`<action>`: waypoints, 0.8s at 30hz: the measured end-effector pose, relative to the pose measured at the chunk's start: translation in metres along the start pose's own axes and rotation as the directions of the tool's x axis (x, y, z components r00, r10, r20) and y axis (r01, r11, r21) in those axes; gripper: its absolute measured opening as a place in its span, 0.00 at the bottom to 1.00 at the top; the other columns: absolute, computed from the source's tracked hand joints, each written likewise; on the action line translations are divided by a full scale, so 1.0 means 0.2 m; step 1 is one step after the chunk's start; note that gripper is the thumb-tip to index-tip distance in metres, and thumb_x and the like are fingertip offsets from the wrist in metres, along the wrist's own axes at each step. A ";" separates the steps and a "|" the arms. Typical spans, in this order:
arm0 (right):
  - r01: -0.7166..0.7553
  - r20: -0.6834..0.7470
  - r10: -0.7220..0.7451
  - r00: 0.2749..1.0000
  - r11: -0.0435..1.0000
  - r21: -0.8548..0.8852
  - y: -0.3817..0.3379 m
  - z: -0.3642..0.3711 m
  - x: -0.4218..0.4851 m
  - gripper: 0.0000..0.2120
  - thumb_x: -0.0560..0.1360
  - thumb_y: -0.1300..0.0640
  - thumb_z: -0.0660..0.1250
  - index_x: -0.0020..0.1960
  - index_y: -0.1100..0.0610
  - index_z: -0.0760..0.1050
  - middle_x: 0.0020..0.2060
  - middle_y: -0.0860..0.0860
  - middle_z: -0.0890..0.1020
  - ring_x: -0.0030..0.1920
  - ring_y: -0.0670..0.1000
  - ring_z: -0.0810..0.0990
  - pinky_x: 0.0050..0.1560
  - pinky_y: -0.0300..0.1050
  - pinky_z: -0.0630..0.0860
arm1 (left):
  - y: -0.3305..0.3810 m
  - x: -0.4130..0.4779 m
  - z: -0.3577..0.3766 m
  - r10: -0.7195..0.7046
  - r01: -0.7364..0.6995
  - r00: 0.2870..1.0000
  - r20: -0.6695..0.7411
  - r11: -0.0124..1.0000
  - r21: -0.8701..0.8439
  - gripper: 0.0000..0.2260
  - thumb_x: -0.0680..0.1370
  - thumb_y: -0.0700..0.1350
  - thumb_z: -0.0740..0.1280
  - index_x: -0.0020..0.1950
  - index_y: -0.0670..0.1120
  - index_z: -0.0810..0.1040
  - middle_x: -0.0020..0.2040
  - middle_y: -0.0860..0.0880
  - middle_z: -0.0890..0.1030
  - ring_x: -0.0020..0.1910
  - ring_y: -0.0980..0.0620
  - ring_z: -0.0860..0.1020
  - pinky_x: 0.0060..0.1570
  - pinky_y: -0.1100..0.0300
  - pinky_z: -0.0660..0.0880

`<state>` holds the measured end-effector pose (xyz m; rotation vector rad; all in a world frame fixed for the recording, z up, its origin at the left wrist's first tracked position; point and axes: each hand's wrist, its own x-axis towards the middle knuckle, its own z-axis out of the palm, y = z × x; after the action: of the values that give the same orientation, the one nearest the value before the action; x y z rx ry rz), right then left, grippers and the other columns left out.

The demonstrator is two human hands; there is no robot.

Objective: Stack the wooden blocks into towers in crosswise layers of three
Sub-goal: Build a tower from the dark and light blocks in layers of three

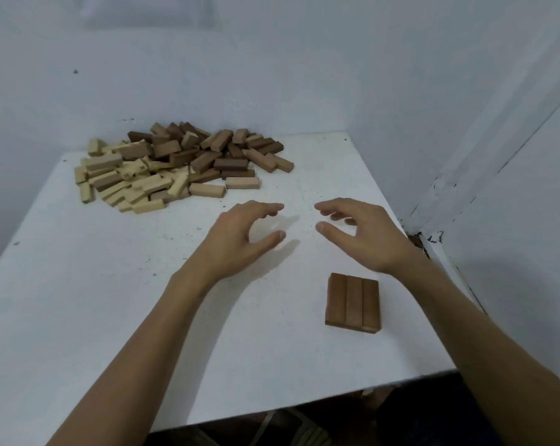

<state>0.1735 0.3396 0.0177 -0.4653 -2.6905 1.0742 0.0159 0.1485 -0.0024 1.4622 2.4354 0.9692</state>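
Near the table's right edge, three brown blocks (352, 303) lie flush.

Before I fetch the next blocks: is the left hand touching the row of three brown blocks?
Apart. Head view: the left hand hovers, with white table showing between it and the three-block row.
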 end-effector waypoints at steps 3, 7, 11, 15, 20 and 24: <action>0.015 -0.021 -0.017 1.000 0.996 -0.089 -0.01 0.05 0.25 0.16 0.79 0.48 0.66 0.66 0.50 0.76 0.60 0.47 0.80 0.56 0.46 0.78 0.59 0.44 0.75 | -0.14 0.13 -0.05 0.004 0.004 0.997 -0.071 0.993 0.114 0.17 0.79 0.53 0.69 0.67 0.51 0.77 0.64 0.50 0.79 0.63 0.50 0.75 0.62 0.50 0.72; 0.017 -0.037 -0.027 0.999 0.972 -0.235 -0.02 0.12 0.55 0.15 0.80 0.51 0.65 0.64 0.54 0.77 0.58 0.52 0.80 0.56 0.52 0.79 0.54 0.46 0.74 | -0.33 0.30 -0.07 0.006 0.026 0.994 -0.113 0.960 0.280 0.14 0.77 0.52 0.68 0.61 0.52 0.80 0.63 0.50 0.78 0.61 0.45 0.75 0.59 0.42 0.72; 0.039 -0.036 -0.057 0.998 0.921 -0.387 -0.01 0.19 0.75 0.11 0.80 0.53 0.63 0.55 0.60 0.77 0.51 0.56 0.79 0.53 0.60 0.76 0.50 0.53 0.74 | -0.44 0.42 -0.10 0.000 0.063 0.986 -0.168 0.927 0.370 0.12 0.78 0.44 0.67 0.61 0.50 0.80 0.66 0.49 0.76 0.66 0.42 0.71 0.63 0.43 0.66; 0.038 -0.059 -0.076 0.995 0.875 -0.483 0.00 0.26 0.86 0.11 0.80 0.51 0.63 0.53 0.58 0.77 0.49 0.56 0.77 0.52 0.60 0.73 0.47 0.51 0.69 | -0.47 0.51 -0.14 -0.067 0.134 0.985 -0.160 0.879 0.457 0.19 0.80 0.39 0.61 0.70 0.50 0.73 0.67 0.49 0.76 0.64 0.43 0.72 0.61 0.46 0.64; -0.007 -0.102 -0.061 0.993 0.825 -0.565 0.01 0.34 0.94 0.13 0.79 0.47 0.64 0.56 0.56 0.77 0.55 0.56 0.74 0.54 0.59 0.72 0.53 0.52 0.68 | -0.50 0.57 -0.16 -0.085 0.150 0.985 -0.149 0.848 0.509 0.18 0.81 0.40 0.60 0.69 0.50 0.76 0.64 0.47 0.79 0.63 0.41 0.71 0.62 0.46 0.63; -0.041 -0.129 -0.036 0.991 0.837 -0.546 -0.01 0.35 0.96 0.11 0.79 0.51 0.64 0.58 0.55 0.75 0.57 0.57 0.73 0.57 0.60 0.71 0.54 0.52 0.69 | -0.51 0.58 -0.15 -0.081 0.159 0.981 -0.176 0.854 0.494 0.17 0.81 0.40 0.61 0.67 0.50 0.77 0.62 0.48 0.79 0.63 0.41 0.72 0.63 0.47 0.61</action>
<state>-0.0264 0.3631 -0.0167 -0.6037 -2.8397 0.2264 -0.1327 0.1980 -0.0167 1.3782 3.0150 0.4329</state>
